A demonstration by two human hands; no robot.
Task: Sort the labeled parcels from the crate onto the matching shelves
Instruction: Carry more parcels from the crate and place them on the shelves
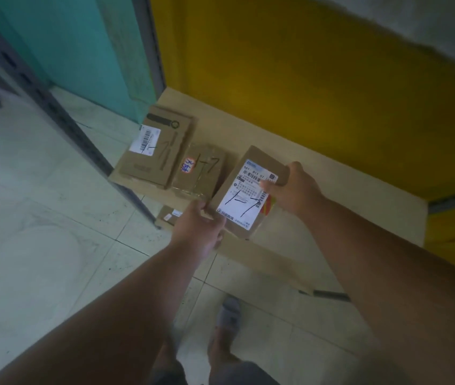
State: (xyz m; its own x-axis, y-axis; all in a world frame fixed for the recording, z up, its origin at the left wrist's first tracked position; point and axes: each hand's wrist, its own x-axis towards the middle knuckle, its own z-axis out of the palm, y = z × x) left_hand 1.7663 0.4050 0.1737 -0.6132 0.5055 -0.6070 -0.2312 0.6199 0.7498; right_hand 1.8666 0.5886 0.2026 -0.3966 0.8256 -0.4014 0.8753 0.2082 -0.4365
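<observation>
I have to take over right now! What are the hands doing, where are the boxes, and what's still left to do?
Both hands hold one parcel.
Left hand: grip on the near left corner of the labeled parcel marked 1-7.
Right hand: grip on its far right edge.
The parcel is at the wooden shelf, not yet let go.
Done: two parcels on the shelf, a flat box and a taped box also marked 1-7.
Left: release this one. The crate is out of view.

we see both forearms bare, no sleeves, no watch or rings on the left hand [197, 234] or right hand [294, 187]. at six o'clock, dark shorts [237, 373] and a grey slipper [229, 315].
</observation>
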